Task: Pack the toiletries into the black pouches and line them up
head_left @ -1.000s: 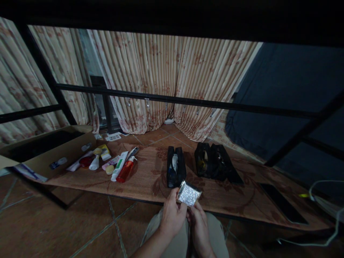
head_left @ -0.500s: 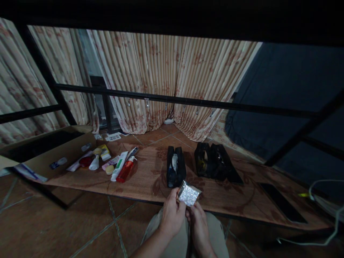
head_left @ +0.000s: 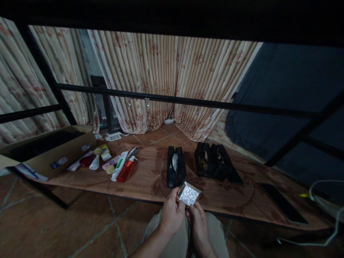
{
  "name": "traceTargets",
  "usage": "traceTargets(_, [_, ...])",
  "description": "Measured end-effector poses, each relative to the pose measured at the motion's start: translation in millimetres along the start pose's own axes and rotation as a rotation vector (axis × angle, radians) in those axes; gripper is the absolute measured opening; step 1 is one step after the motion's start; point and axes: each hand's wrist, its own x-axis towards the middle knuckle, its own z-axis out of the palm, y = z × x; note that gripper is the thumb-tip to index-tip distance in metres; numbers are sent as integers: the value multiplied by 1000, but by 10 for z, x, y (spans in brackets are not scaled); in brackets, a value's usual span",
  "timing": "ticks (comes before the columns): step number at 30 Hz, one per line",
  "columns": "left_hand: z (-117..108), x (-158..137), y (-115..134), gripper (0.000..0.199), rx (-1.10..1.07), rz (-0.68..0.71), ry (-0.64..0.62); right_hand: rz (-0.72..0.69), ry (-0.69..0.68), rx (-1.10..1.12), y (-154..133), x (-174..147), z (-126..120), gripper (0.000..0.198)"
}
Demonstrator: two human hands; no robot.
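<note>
A small, flat, squarish item with a silver glittery face [head_left: 189,194] is held between my two hands over the table's front edge, above my lap. My left hand [head_left: 173,211] pinches its left side with thumb and fingers. At its lower right corner, the fingers of my right hand [head_left: 198,218] are curled against it. Just beyond it stands a narrow black pouch [head_left: 182,168], unzipped, with something white and bluish inside. To the right of that pouch sits another open black bag [head_left: 212,159] in two halves, its contents too dark to make out.
Left on the cloth-covered table [head_left: 150,179] lie a red pump bottle [head_left: 125,171], a white-and-green tube [head_left: 119,166], and several small toiletries beside a cardboard box [head_left: 72,148]. A dark flat panel [head_left: 282,203] and a white cable [head_left: 334,229] are at right. A black metal bar [head_left: 166,99] crosses ahead.
</note>
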Motion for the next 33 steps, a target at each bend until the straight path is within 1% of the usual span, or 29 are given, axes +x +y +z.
traceTargets(4, [2, -10, 11, 34, 37, 19, 27, 10, -10, 19, 12, -10, -2, 34])
traceTargets(7, [-7, -16, 27, 33, 54, 16, 31, -9, -33, 19, 18, -13, -9, 35])
traceTargets(11, [-23, -19, 43, 32, 55, 16, 18, -25, -51, 29, 14, -16, -17, 31])
traceTargets(18, [-25, -22, 36, 33, 53, 44, 14, -45, 7, 10, -36, -40, 17, 34])
traceTargets(28, [-37, -31, 66, 31, 40, 45, 5, -41, 10, 27, -53, -35, 32, 33])
traceTargets(33, [-10, -30, 49, 31, 5, 17, -20, -23, 9, 22, -55, -32, 28, 39])
